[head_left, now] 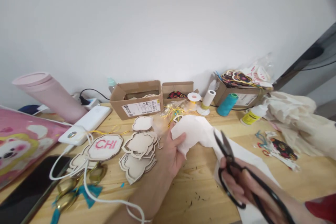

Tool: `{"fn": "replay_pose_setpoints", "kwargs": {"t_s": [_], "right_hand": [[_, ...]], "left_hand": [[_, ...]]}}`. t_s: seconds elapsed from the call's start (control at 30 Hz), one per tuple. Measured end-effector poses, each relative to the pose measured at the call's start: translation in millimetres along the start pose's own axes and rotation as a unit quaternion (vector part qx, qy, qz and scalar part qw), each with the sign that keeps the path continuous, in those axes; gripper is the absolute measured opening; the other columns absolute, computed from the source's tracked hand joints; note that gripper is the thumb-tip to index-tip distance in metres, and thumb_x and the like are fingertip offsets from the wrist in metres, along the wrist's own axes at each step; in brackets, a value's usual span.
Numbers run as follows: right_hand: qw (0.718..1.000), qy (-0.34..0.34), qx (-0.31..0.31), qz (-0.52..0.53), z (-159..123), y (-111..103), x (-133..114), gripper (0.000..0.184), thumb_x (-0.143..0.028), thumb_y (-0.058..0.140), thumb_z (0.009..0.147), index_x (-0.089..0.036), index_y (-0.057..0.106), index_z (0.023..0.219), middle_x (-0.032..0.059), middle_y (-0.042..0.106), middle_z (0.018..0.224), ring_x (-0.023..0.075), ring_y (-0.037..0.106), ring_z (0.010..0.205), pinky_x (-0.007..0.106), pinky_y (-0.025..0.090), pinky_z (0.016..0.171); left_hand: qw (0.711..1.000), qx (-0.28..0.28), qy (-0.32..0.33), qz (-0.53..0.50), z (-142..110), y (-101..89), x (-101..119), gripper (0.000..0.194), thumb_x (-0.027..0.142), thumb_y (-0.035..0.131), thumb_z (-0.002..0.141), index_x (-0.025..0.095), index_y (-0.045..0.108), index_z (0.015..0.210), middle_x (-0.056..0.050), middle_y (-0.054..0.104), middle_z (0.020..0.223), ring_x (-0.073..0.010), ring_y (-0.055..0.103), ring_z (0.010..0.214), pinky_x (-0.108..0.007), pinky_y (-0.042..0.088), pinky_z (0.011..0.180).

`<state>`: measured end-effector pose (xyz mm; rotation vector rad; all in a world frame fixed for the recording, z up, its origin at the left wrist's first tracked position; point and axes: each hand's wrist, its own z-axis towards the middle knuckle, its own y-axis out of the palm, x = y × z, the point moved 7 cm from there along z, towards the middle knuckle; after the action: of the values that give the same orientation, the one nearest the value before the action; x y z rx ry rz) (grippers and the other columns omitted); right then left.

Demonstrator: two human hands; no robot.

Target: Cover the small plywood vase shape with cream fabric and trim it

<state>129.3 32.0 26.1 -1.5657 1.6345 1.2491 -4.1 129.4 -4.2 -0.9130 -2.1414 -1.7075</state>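
Note:
My left hand (176, 152) pinches a piece of white fabric (193, 131) between thumb and fingers, lifting it above the wooden table. From there the fabric trails to the right and down under my right hand (243, 180). That hand grips black-handled scissors (228, 152), with fingers around the handles. The blades are slightly apart and point up and to the left, over the fabric strip. Left of my left wrist lie stacked wooden scalloped frames (140, 143). A plaque with pink "CHI" lettering (105, 147) lies further left.
Cardboard boxes (139, 109) line the wall, with thread spools (228, 105) and a yellow-labelled bottle (253, 114) nearby. A white power bank (85, 124) with looping cable, a phone (34, 185), brass bells (65, 199) and a pink tumbler (55, 94) occupy the left. Cream cloth (301, 119) lies right.

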Motion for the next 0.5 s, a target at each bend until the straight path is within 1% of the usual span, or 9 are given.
{"fn": "replay_pose_setpoints", "kwargs": {"t_s": [0.03, 0.07, 0.1, 0.17, 0.23, 0.33, 0.43, 0.5], "right_hand": [[0.998, 0.047, -0.003, 0.050, -2, 8, 16, 0.050, -0.060, 0.062, 0.058, -0.017, 0.056, 0.083, -0.0018, 0.040, 0.059, 0.0059, 0.030, 0.047, 0.020, 0.025, 0.043], [0.993, 0.069, -0.003, 0.098, -3, 13, 27, 0.050, -0.061, 0.061, 0.059, -0.018, 0.055, 0.083, -0.0026, 0.039, 0.060, 0.0049, 0.028, 0.047, 0.018, 0.023, 0.042], [0.989, 0.079, -0.001, 0.128, -2, 16, 34, 0.050, -0.062, 0.059, 0.061, -0.018, 0.054, 0.083, -0.0033, 0.038, 0.060, 0.0042, 0.026, 0.046, 0.017, 0.021, 0.041], [0.988, 0.065, 0.004, 0.142, 2, 17, 40, 0.048, -0.061, 0.056, 0.064, -0.018, 0.052, 0.084, -0.0036, 0.038, 0.060, 0.0045, 0.027, 0.046, 0.017, 0.021, 0.040], [0.994, 0.020, 0.016, 0.105, 8, 17, 35, 0.046, -0.060, 0.051, 0.069, -0.018, 0.050, 0.087, -0.0032, 0.039, 0.061, 0.0059, 0.031, 0.048, 0.017, 0.025, 0.041], [0.998, -0.055, 0.039, 0.013, 15, 21, 23, 0.045, -0.058, 0.041, 0.077, -0.017, 0.049, 0.092, -0.0028, 0.040, 0.061, 0.0075, 0.036, 0.049, 0.019, 0.032, 0.043], [0.991, -0.095, 0.075, -0.064, 20, 24, 17, 0.045, -0.056, 0.039, 0.079, -0.016, 0.051, 0.094, -0.0023, 0.042, 0.060, 0.0087, 0.039, 0.049, 0.021, 0.035, 0.044], [0.983, -0.119, 0.104, -0.091, 22, 23, 13, 0.043, -0.055, 0.041, 0.078, -0.016, 0.053, 0.094, -0.0018, 0.043, 0.060, 0.0093, 0.040, 0.049, 0.021, 0.035, 0.043]], "left_hand": [[1.000, 0.002, 0.007, -0.004, -1, 0.9, 0, 0.064, 0.000, 0.060, 0.066, 0.025, 0.039, 0.121, -0.004, 0.064, 0.097, -0.0171, 0.062, 0.086, -0.031, 0.051, 0.079], [1.000, 0.006, 0.013, -0.009, -2, 1.5, 1, 0.065, 0.000, 0.060, 0.066, 0.026, 0.038, 0.121, -0.004, 0.064, 0.098, -0.0163, 0.062, 0.085, -0.031, 0.051, 0.078], [1.000, 0.011, 0.018, -0.013, -3, 1.8, 2, 0.065, -0.001, 0.059, 0.066, 0.026, 0.038, 0.122, -0.004, 0.064, 0.099, -0.0154, 0.062, 0.084, -0.030, 0.051, 0.078], [0.999, 0.018, 0.026, -0.018, -5, 2.3, 4, 0.064, -0.002, 0.058, 0.066, 0.026, 0.039, 0.121, -0.003, 0.063, 0.100, -0.0137, 0.062, 0.083, -0.027, 0.051, 0.077], [0.999, 0.015, 0.034, -0.015, -6, 3.5, 6, 0.063, -0.002, 0.058, 0.066, 0.026, 0.041, 0.120, -0.003, 0.063, 0.101, -0.0128, 0.062, 0.083, -0.026, 0.051, 0.077], [0.999, 0.013, 0.042, -0.011, -7, 4.8, 7, 0.062, -0.001, 0.059, 0.066, 0.026, 0.042, 0.119, -0.002, 0.064, 0.100, -0.0127, 0.062, 0.082, -0.025, 0.051, 0.075], [0.999, 0.019, 0.046, -0.005, -9, 4.8, 8, 0.063, 0.000, 0.060, 0.065, 0.027, 0.043, 0.119, -0.002, 0.065, 0.097, -0.0122, 0.062, 0.079, -0.022, 0.051, 0.071], [0.999, 0.008, 0.049, 0.001, -10, 6.5, 9, 0.062, 0.001, 0.061, 0.065, 0.027, 0.043, 0.118, -0.002, 0.065, 0.097, -0.0127, 0.062, 0.080, -0.021, 0.051, 0.071]]}}
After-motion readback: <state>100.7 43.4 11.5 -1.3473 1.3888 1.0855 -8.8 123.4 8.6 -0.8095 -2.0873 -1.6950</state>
